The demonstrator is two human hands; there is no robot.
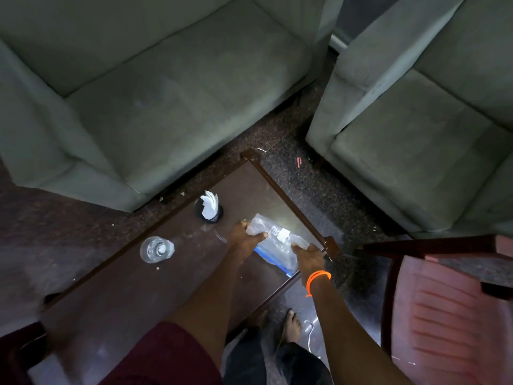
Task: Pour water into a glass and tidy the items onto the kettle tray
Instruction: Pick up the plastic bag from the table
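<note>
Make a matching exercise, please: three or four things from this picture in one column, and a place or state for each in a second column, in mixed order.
Things:
1. glass
2. plastic bag
3. black holder
4. orange band

Places or states:
A. tied on the right wrist
B. stands alone near the table's left edge
C. filled with white paper
D. held at both ends by the left hand and the right hand

Pairs: 1-B, 2-D, 3-C, 4-A
</note>
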